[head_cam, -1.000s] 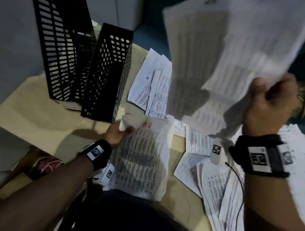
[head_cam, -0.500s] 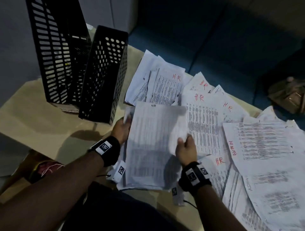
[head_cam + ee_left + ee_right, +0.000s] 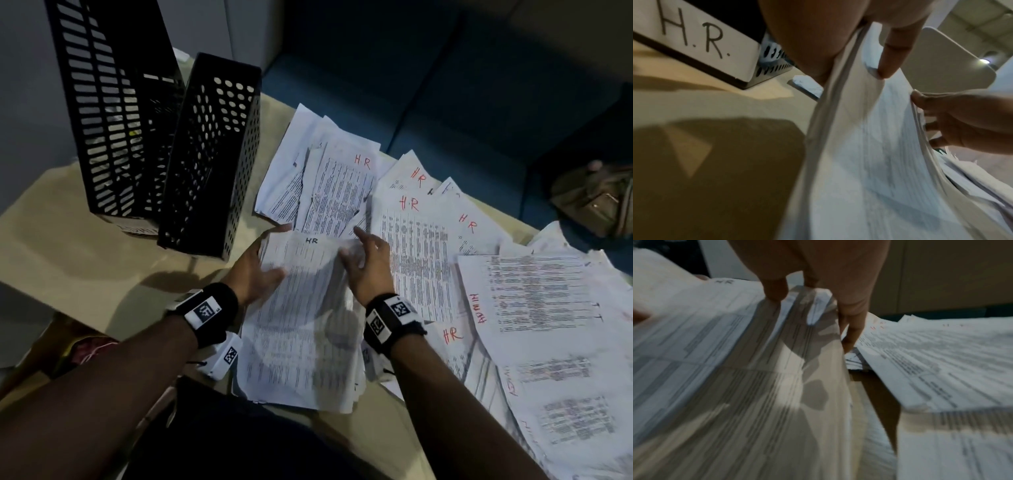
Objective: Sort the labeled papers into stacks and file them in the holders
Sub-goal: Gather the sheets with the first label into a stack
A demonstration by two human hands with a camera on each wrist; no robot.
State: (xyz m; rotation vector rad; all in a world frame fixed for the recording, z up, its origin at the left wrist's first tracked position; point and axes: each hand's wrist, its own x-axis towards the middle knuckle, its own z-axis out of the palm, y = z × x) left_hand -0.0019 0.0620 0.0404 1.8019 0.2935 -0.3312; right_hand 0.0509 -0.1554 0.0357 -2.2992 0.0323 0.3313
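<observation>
A thick stack of printed sheets headed HR lies on the tan table in front of me. My left hand holds its left edge, thumb on top and fingers along the far corner. My right hand holds the right edge; in the left wrist view its thumb lies on top with the fingers curled against the sheet edges. Two black mesh holders stand upright at the left; the nearer one bears a white H.R. label.
Loose sheets marked HR in red fan out beyond and right of the stack. Sheets marked ADMIN overlap at the right edge. A brown bag sits on the dark blue seat behind the table.
My right hand brought a raised sheaf of sheets down onto the HR stack and shifted from its near part to its right edge. The left hand stayed at the stack's left edge.
</observation>
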